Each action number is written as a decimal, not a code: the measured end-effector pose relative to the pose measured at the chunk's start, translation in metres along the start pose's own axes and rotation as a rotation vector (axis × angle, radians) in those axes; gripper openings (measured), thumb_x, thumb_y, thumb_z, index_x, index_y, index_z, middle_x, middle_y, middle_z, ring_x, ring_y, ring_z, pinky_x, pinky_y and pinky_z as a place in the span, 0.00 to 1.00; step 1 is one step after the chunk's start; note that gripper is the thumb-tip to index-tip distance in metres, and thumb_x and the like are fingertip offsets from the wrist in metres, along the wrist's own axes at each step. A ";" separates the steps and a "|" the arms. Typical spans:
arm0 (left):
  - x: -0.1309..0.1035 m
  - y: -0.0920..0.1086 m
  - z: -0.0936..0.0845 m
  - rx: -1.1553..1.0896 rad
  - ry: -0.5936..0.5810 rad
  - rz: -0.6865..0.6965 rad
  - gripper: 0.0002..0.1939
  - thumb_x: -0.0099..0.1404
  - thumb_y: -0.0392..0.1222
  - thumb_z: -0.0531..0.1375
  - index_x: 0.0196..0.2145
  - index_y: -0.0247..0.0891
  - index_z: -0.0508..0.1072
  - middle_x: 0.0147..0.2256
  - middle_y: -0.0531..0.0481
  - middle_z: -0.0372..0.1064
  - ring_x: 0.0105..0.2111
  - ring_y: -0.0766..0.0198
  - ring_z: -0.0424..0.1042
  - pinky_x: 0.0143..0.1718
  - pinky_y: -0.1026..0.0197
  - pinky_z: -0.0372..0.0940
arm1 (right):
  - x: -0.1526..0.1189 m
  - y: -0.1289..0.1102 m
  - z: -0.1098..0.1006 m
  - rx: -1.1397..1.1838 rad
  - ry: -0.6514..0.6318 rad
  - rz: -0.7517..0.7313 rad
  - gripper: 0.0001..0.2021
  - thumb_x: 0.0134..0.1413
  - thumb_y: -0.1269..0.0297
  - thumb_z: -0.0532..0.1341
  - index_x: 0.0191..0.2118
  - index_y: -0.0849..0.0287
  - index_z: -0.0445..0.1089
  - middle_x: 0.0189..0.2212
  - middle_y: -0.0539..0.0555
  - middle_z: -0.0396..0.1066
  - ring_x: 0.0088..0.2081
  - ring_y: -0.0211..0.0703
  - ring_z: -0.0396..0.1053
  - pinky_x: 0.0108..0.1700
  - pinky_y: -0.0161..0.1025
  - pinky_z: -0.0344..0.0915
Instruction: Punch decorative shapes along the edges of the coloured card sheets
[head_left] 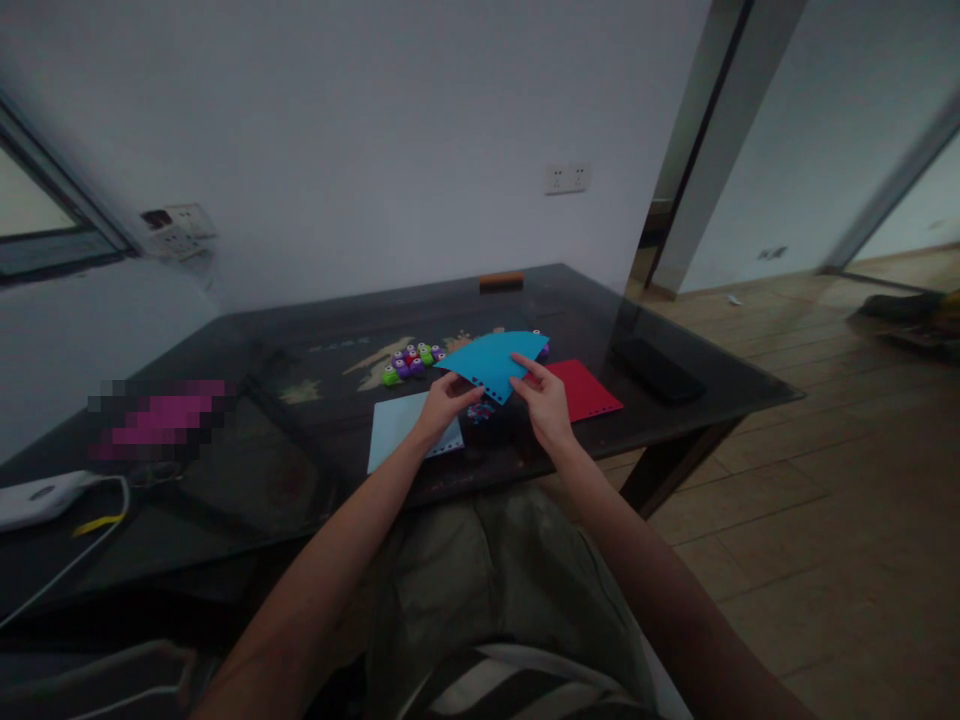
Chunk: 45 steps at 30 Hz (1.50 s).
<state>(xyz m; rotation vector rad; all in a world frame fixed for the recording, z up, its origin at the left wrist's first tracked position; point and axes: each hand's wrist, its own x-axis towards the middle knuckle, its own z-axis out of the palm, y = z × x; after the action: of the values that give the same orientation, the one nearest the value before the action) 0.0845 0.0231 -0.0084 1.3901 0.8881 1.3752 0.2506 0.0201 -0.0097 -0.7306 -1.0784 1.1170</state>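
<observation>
Blue hole-punched sheet above the desk, clamped in left grip at the punched edge and right grip at the adjoining side, bowing away from both; long axis unclear through the curl.

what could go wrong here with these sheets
The bright blue, hole-punched sheet bows between the left hand and right hand, so it might crease. Its left corner appears close to the small, round, big-eyed purple, green and red toys, so it could nudge them. The left forearm appears to cross over the pale blue, hole-punched sheet and might drag it.
</observation>
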 end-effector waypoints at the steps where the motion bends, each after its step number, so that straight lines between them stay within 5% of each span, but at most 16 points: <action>1: 0.000 -0.001 0.000 -0.016 0.003 -0.015 0.22 0.44 0.46 0.69 0.36 0.33 0.73 0.34 0.47 0.74 0.33 0.61 0.71 0.36 0.59 0.67 | 0.000 -0.002 -0.001 -0.016 -0.002 -0.016 0.27 0.40 0.62 0.66 0.51 0.60 0.69 0.42 0.55 0.73 0.40 0.45 0.70 0.45 0.43 0.67; 9: 0.005 0.001 -0.007 -0.324 0.243 -0.077 0.23 0.48 0.54 0.66 0.36 0.35 0.71 0.30 0.50 0.72 0.29 0.65 0.69 0.30 0.62 0.67 | 0.004 -0.010 -0.017 -0.141 -0.097 -0.014 0.24 0.41 0.62 0.65 0.48 0.60 0.71 0.36 0.54 0.74 0.33 0.41 0.68 0.38 0.39 0.66; 15: 0.008 -0.004 -0.012 -0.137 0.231 -0.109 0.21 0.45 0.49 0.68 0.35 0.33 0.74 0.31 0.48 0.74 0.28 0.65 0.70 0.32 0.62 0.67 | 0.027 -0.008 -0.036 -0.179 -0.209 0.014 0.23 0.41 0.63 0.64 0.48 0.57 0.69 0.37 0.53 0.72 0.34 0.41 0.68 0.37 0.38 0.66; 26: 0.007 -0.009 -0.012 0.075 0.146 -0.056 0.22 0.50 0.50 0.66 0.39 0.33 0.73 0.30 0.48 0.76 0.30 0.61 0.73 0.37 0.57 0.67 | 0.042 0.002 -0.047 -0.188 0.105 0.020 0.30 0.31 0.63 0.68 0.47 0.62 0.68 0.24 0.50 0.72 0.27 0.39 0.68 0.34 0.39 0.67; 45: -0.001 0.005 -0.001 0.466 0.170 0.175 0.10 0.58 0.46 0.59 0.29 0.35 0.73 0.25 0.52 0.68 0.26 0.66 0.65 0.30 0.65 0.60 | 0.043 0.000 -0.055 -0.260 0.164 -0.111 0.20 0.37 0.56 0.66 0.38 0.63 0.72 0.29 0.56 0.73 0.30 0.43 0.69 0.36 0.42 0.66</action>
<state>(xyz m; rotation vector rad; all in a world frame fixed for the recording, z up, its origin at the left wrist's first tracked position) 0.0825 0.0212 -0.0041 1.7511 1.2842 1.4944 0.3045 0.0632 -0.0157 -0.9386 -1.1208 0.8157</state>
